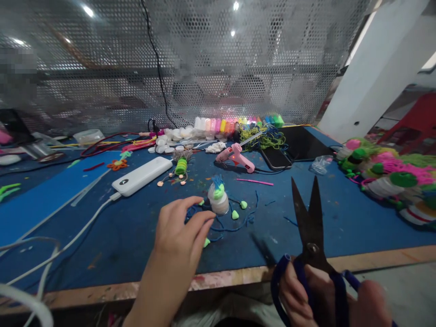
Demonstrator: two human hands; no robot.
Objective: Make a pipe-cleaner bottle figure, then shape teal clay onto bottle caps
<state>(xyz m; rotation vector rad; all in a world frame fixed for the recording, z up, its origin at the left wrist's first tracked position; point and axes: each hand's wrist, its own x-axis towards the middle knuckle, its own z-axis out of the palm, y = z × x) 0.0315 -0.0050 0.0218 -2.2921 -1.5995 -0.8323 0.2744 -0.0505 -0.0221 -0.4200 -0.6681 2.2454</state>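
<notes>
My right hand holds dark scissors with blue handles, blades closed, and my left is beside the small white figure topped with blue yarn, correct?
Not closed: the head view shows the blue-handled metal scissors spread open. Your right hand holds them, and your left hand is beside the small white yarn-topped figure.

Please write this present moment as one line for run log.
left hand: open beside small figure | right hand: holds scissors, blades apart | figure: standing on blue table | beyond it: pink glue gun
</notes>
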